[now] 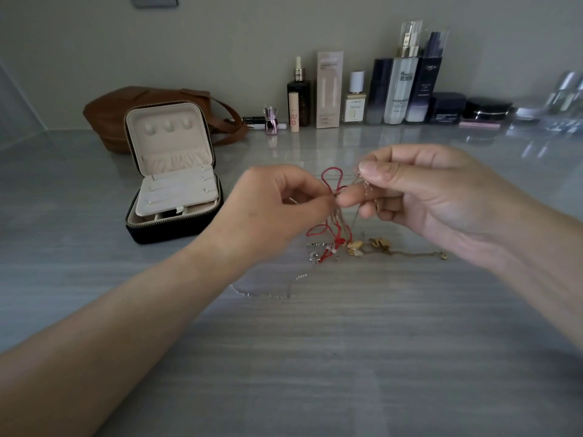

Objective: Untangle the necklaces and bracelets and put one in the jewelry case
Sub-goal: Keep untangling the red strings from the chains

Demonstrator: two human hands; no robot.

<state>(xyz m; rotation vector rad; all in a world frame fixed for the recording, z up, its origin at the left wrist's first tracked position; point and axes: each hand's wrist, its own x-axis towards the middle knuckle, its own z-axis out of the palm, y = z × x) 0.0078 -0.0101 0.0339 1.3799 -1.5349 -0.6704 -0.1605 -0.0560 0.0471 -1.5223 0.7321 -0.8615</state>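
My left hand (277,206) and my right hand (419,197) are raised over the grey table, fingertips nearly meeting. Between them hangs a tangle: my left hand pinches the red cord bracelet (329,181), and my right hand pinches a thin gold chain (367,187). The tangle's lower end lies on the table, with red loops and beads (328,247), a gold chain with leaf charms (378,244) trailing right, and a silver chain (271,293) trailing left. The open jewelry case (170,181), black outside and cream inside, stands to the left with its lid upright.
A brown leather bag (107,115) sits behind the case. A row of cosmetic bottles and jars (394,89) lines the back wall, with glass items (564,99) at the far right. The grey table (315,357) stretches toward me.
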